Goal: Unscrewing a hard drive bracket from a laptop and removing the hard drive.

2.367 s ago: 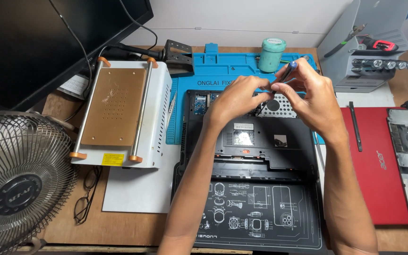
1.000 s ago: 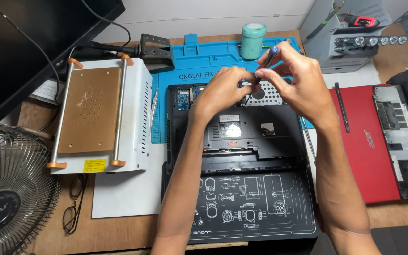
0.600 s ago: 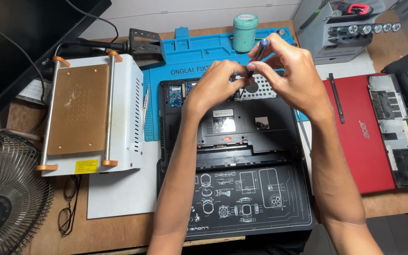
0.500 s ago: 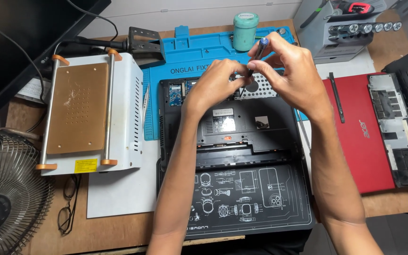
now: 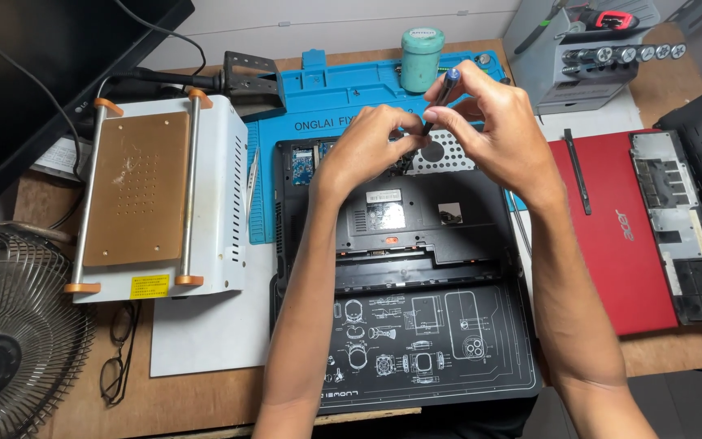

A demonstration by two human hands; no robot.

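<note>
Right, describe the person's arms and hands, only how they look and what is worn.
Both arms are bare from the bottom edge of the view to the hands: no sleeves, gloves, watch or wrist strap in view. The left hand and right hand show no rings that I can make out. Fingers are uncovered, with no tape or markings visible.

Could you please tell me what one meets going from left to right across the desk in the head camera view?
Wire fan → white heating plate machine → left hand → screwdriver → right hand → red laptop lid → grey laptop panel.
</note>
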